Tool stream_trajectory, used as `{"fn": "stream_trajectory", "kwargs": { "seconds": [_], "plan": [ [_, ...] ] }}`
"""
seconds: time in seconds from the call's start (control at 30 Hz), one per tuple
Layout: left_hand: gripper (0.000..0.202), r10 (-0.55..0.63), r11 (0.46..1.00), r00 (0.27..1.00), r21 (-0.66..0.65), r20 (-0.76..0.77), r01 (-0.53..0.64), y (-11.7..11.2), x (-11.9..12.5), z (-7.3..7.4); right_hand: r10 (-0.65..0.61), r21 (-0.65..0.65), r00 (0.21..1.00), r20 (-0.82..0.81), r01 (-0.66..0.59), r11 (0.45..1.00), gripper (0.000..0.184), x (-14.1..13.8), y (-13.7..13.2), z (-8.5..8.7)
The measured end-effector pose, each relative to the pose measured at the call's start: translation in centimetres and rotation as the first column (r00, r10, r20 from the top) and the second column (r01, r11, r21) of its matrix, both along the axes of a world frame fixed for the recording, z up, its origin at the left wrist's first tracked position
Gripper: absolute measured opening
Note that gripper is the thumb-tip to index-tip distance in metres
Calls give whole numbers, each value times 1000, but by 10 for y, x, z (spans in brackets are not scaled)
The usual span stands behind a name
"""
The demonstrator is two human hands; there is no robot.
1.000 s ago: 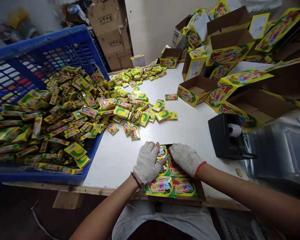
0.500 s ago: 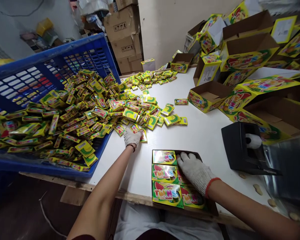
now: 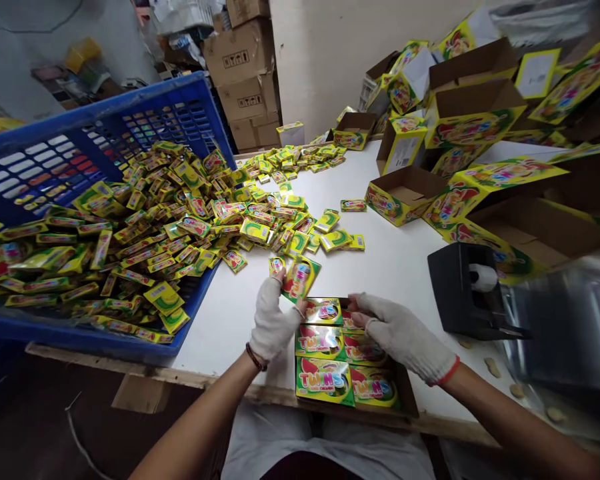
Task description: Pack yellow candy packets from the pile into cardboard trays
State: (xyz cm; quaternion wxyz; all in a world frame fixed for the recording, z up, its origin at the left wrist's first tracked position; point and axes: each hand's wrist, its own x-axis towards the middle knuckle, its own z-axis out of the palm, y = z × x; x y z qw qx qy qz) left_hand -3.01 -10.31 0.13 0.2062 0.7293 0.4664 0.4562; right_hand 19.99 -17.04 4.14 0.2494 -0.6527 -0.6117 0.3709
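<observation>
My left hand (image 3: 275, 320), in a white knit glove with bare fingertips, holds a small yellow-green TWINS box (image 3: 303, 275) just above the far left corner of an open carton (image 3: 409, 393). Another small box shows beside its fingertips; I cannot tell whether it is held too. Several TWINS boxes (image 3: 324, 381) lie face up in two columns inside the carton. My gloved right hand (image 3: 405, 337) is over the carton's right side, fingers stretched out and slightly apart at the far right box, which it partly hides. No held thing shows in it.
Left, a tilted blue crate (image 3: 200, 100) spills a heap of small boxes (image 3: 155, 227) onto the white table (image 3: 220, 320). Empty printed cartons (image 3: 405, 193) are piled at the right. A black tape dispenser (image 3: 460, 287) stands nearer, beside clear plastic (image 3: 560, 333).
My left hand has come from the edge of the heap toward the carton with a small box. My right hand has lifted and drawn back slightly from the boxes in the carton.
</observation>
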Motion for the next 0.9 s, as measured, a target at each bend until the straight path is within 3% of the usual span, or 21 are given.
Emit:
{"fn": "stream_trajectory", "kwargs": {
  "seconds": [0.03, 0.1, 0.13, 0.2, 0.23, 0.3, 0.4, 0.5, 0.63, 0.73, 0.8, 0.9],
  "plan": [
    [66, -36, 990, 997, 136, -64, 45, -10, 6, 4, -77, 9, 993, -90, 78, 997, 46, 1, 1, 5],
    [69, -87, 946, 976, 290, -198, 143, -24, 19, 14, -169, 85, 973, -159, 184, 979, 57, 4, 3, 18],
    [72, -131, 920, 955, 326, -267, 217, -28, 24, 20, -164, 155, 978, -129, 183, 971, 57, 7, 4, 26],
    [79, -247, 849, 881, 347, -404, 398, -31, 32, 31, -32, 248, 997, 74, 13, 969, 45, 15, 5, 45],
    [82, -315, 803, 832, 339, -457, 490, -31, 34, 35, 67, 219, 973, 220, -116, 969, 35, 19, 5, 54],
    [84, -446, 729, 741, 278, -502, 626, -32, 34, 41, 266, 2, 857, 442, -297, 955, 21, 26, 2, 69],
    [83, -552, 739, 689, 108, -471, 665, -39, 25, 38, 450, -350, 731, 512, -301, 887, 22, 25, -6, 77],
    [74, -529, 819, 718, -53, -452, 571, -50, 10, 25, 554, -503, 657, 511, -295, 813, 27, 10, -11, 67],
    [49, -441, 894, 822, -103, -361, 435, -53, -6, 3, 600, -537, 600, 529, -311, 784, 27, -13, -7, 40],
    [37, -196, 965, 952, -220, -236, 144, -29, -14, -6, 612, -541, 594, 523, -324, 776, 24, -21, -7, 22],
    [31, -6, 942, 973, -327, -231, -72, -1, -17, -10, 622, -529, 593, 511, -353, 772, 27, -21, -10, 12],
    [40, 151, 883, 952, -397, -267, -252, 44, -15, -17, 618, -509, 593, 516, -368, 778, 34, -21, -17, -2]
  ]
}}
